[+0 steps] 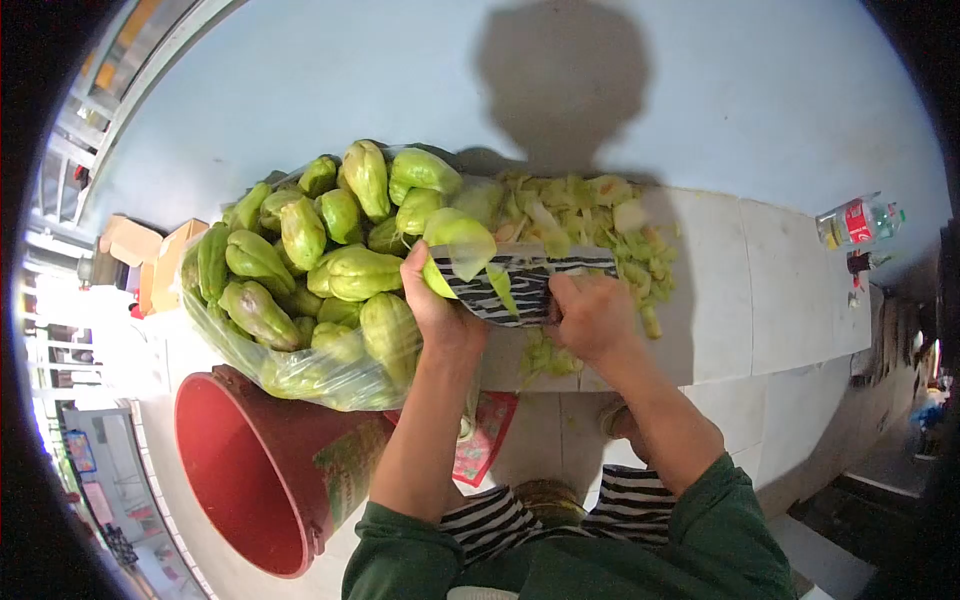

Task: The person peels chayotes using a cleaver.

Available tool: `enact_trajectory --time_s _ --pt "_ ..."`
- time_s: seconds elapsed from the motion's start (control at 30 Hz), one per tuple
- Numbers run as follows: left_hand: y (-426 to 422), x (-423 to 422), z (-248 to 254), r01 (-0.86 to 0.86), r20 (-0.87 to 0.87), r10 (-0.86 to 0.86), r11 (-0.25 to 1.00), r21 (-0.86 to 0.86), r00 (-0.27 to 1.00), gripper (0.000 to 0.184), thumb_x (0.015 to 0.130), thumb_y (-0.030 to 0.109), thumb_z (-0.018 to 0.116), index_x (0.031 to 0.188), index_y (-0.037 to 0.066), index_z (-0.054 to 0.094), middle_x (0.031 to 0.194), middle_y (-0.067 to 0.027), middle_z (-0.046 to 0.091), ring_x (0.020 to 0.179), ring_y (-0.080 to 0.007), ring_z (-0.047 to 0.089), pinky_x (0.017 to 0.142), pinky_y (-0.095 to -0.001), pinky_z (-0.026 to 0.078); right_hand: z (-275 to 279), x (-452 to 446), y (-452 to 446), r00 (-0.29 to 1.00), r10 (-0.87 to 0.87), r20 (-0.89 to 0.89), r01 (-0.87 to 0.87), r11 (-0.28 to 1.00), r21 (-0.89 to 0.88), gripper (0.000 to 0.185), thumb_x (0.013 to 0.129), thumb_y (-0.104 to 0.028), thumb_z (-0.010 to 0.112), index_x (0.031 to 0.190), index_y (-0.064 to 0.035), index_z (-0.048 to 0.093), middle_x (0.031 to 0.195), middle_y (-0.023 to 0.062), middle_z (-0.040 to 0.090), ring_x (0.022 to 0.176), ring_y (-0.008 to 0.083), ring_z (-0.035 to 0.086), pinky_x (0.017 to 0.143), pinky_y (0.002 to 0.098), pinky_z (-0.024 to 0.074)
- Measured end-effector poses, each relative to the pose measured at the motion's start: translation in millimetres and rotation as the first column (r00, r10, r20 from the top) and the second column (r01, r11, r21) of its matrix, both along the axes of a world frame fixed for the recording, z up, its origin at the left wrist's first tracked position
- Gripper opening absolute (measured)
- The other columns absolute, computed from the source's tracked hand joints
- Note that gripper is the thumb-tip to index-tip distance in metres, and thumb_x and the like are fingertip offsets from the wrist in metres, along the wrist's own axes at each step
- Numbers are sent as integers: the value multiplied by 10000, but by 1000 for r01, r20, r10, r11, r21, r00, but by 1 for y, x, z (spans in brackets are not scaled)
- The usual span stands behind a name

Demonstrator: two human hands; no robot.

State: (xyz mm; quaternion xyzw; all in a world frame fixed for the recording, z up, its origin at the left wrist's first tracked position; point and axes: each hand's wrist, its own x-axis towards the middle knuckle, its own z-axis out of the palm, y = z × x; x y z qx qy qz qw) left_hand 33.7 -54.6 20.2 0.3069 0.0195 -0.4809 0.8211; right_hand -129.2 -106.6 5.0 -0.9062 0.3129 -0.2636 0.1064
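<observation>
My left hand (440, 305) is closed around a pale green chayote (455, 228), partly bared of its skin. In my right hand (597, 315), the fingers are wrapped round a knife (490, 295) whose broad blade shows black and white stripes, like a reflection of the striped trousers. The blade lies against the chayote; a strip of peel (502, 290) hangs over it. To the left, a clear plastic bag (290, 380) bulges with whole chayotes (345, 272). Behind my right hand, a heap of peelings (640, 255) covers part of the tiled ledge. The knife handle is mostly hidden by my fingers.
A red bucket (235, 480) lies tilted at the lower left, its mouth facing left. Cardboard boxes (165, 265) stand beyond the bag. At the far right of the tiled ledge (780, 290) is a plastic bottle (860, 222) with a red label. A blue-white wall (760, 100) bounds the far side.
</observation>
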Motion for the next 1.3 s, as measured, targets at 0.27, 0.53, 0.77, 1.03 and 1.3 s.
enact_trajectory --time_s 0.27,0.53,0.77,1.03,1.3 --pt "6 -4 -19 170 -90 -180 980 -100 980 504 836 433 503 1148 38 528 1022 -158 618 907 -295 607 827 -429 493 2 4 9 999 23 29 -26 995 98 189 637 -151 659 692 -68 499 585 123 557 572 349 575 557 439 465" --pt "4 5 -4 3 -57 -6 999 -47 998 486 844 419 499 1146 40 535 1013 -142 621 912 -317 602 822 -454 488 9 -8 -16 982 -176 -70 189 943 274 212 659 -166 682 711 -44 516 609 135 577 597 367 578 577 440 471" --pt "5 17 -30 150 -147 -149 989 -9 978 476 805 416 581 1111 52 551 961 -131 635 849 -292 616 774 -427 510 12 8 15 961 249 124 -247 969 -26 223 568 -164 667 675 -93 484 577 82 507 528 297 530 499 392 410" --pt "6 14 -39 140 -79 -139 990 6 987 488 823 408 573 1125 25 558 1014 -143 643 907 -277 631 809 -409 518 15 12 23 953 282 111 -276 959 -66 210 594 -200 631 699 -106 476 609 39 539 599 247 592 545 363 455" --pt "8 18 -50 102 -101 -114 988 -116 988 409 859 382 530 1091 46 565 936 -114 642 838 -245 624 772 -383 514 4 8 15 963 219 159 -219 976 -22 195 566 -133 635 644 -98 459 549 63 495 501 269 530 473 389 403"
